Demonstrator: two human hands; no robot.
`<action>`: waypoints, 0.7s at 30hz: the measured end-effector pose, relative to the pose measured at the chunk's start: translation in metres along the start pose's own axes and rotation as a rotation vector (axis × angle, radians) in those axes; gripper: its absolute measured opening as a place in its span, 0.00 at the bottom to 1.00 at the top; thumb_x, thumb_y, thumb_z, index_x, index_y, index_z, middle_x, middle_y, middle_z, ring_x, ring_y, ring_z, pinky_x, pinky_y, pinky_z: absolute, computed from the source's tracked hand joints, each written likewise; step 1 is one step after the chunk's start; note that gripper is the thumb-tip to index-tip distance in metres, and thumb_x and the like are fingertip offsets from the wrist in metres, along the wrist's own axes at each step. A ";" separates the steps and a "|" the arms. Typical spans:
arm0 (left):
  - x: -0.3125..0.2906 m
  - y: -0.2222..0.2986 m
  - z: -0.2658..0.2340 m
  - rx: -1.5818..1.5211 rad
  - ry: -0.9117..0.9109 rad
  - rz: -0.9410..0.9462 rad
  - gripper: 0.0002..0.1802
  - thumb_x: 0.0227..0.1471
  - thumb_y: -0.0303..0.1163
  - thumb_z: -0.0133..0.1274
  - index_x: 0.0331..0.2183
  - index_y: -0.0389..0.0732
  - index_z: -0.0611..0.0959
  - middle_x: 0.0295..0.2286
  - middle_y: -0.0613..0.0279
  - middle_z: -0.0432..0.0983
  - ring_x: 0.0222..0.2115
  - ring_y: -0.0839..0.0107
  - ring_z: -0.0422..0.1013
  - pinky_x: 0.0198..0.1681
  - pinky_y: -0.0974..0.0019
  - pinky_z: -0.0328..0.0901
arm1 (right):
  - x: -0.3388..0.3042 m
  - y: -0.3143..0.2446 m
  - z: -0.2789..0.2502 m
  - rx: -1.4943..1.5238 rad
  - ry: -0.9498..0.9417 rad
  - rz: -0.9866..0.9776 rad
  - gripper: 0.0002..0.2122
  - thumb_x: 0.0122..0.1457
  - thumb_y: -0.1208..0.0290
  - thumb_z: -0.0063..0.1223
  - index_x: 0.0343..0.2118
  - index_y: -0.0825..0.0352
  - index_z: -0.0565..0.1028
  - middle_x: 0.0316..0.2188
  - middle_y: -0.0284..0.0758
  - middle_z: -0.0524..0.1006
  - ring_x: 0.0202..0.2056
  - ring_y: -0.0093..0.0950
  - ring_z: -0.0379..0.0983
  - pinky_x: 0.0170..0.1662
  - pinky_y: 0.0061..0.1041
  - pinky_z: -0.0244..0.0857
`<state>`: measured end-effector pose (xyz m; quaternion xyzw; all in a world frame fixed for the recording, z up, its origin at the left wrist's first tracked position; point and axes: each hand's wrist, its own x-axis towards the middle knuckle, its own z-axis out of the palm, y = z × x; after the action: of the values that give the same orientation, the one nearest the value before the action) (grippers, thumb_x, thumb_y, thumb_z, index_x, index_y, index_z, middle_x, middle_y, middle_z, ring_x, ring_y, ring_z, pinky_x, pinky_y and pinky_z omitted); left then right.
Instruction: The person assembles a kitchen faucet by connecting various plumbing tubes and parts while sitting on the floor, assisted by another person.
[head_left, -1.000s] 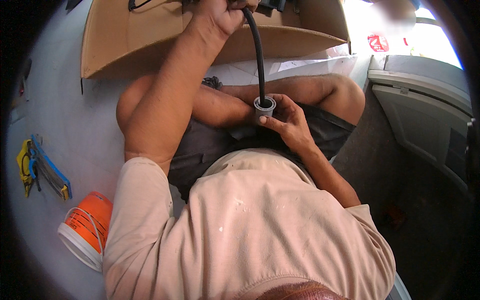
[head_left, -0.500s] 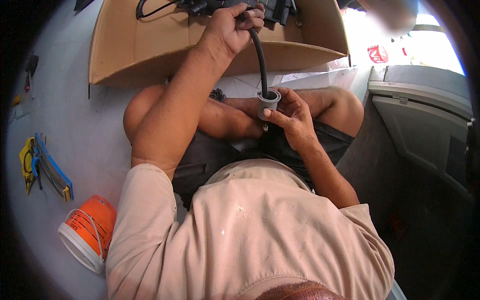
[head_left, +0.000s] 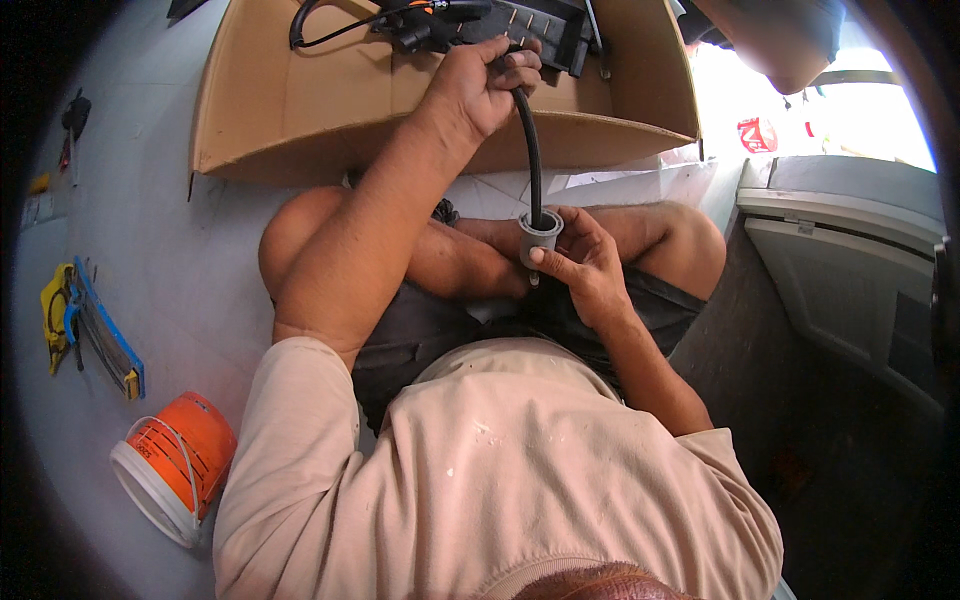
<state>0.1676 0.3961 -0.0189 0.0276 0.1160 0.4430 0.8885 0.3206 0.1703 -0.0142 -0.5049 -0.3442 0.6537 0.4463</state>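
My left hand (head_left: 490,85) is closed around a thick black cable (head_left: 530,150) above the front wall of the cardboard box. From there the cable curves down into the open top of a short grey plastic pipe fitting (head_left: 540,243) with a wide rim. My right hand (head_left: 592,262) grips the fitting from its right side, thumb in front and fingers behind. Just under the fitting shows a small pale tip (head_left: 534,280); whether it belongs to the cable I cannot tell.
Ahead stands an open cardboard box (head_left: 330,145) holding a black plastic device (head_left: 540,30). To the left lie a blue-and-yellow hacksaw (head_left: 105,335) and a tipped orange bucket (head_left: 185,450). A white panelled piece (head_left: 850,270) is at right; another person (head_left: 770,35) is partly visible beyond.
The view has shifted slightly, so the box shows a little more of its inside. Both hands keep their holds, and the cable still runs into the fitting.
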 end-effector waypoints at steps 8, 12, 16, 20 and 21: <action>0.001 0.004 -0.011 -0.090 -0.081 -0.100 0.13 0.64 0.24 0.43 0.44 0.21 0.68 0.30 0.54 0.66 0.23 0.77 0.57 0.22 0.78 0.54 | 0.011 -0.007 0.007 0.020 -0.003 -0.046 0.23 0.54 0.77 0.67 0.52 0.73 0.71 0.43 0.36 0.78 0.46 0.26 0.75 0.53 0.27 0.68; -0.002 -0.004 0.000 -0.099 0.023 -0.078 0.13 0.64 0.25 0.43 0.44 0.21 0.68 0.30 0.54 0.66 0.23 0.77 0.57 0.22 0.79 0.54 | 0.025 -0.017 0.006 -0.014 0.003 -0.043 0.23 0.53 0.77 0.67 0.52 0.72 0.72 0.44 0.36 0.78 0.46 0.26 0.74 0.51 0.27 0.69; -0.002 -0.003 0.001 -0.106 0.043 -0.073 0.14 0.64 0.25 0.44 0.44 0.21 0.68 0.30 0.54 0.66 0.23 0.77 0.58 0.23 0.79 0.56 | 0.027 -0.024 0.005 -0.083 0.007 -0.068 0.23 0.54 0.78 0.65 0.52 0.72 0.72 0.44 0.36 0.78 0.46 0.26 0.74 0.50 0.27 0.69; -0.003 0.002 -0.007 -0.156 -0.060 -0.136 0.14 0.63 0.25 0.45 0.45 0.21 0.68 0.31 0.55 0.66 0.23 0.76 0.58 0.24 0.79 0.58 | 0.021 -0.020 0.007 -0.080 0.002 -0.082 0.23 0.54 0.75 0.66 0.53 0.72 0.71 0.43 0.37 0.78 0.45 0.27 0.74 0.49 0.27 0.69; -0.004 0.002 -0.006 -0.152 -0.066 -0.127 0.14 0.63 0.25 0.45 0.45 0.21 0.68 0.31 0.55 0.66 0.23 0.76 0.58 0.24 0.79 0.58 | 0.017 -0.020 0.004 -0.190 -0.005 -0.037 0.24 0.54 0.74 0.66 0.54 0.70 0.71 0.42 0.34 0.77 0.44 0.25 0.73 0.48 0.25 0.68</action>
<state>0.1628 0.3938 -0.0234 -0.0326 0.0544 0.3922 0.9177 0.3199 0.1932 -0.0012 -0.5369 -0.4152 0.6110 0.4075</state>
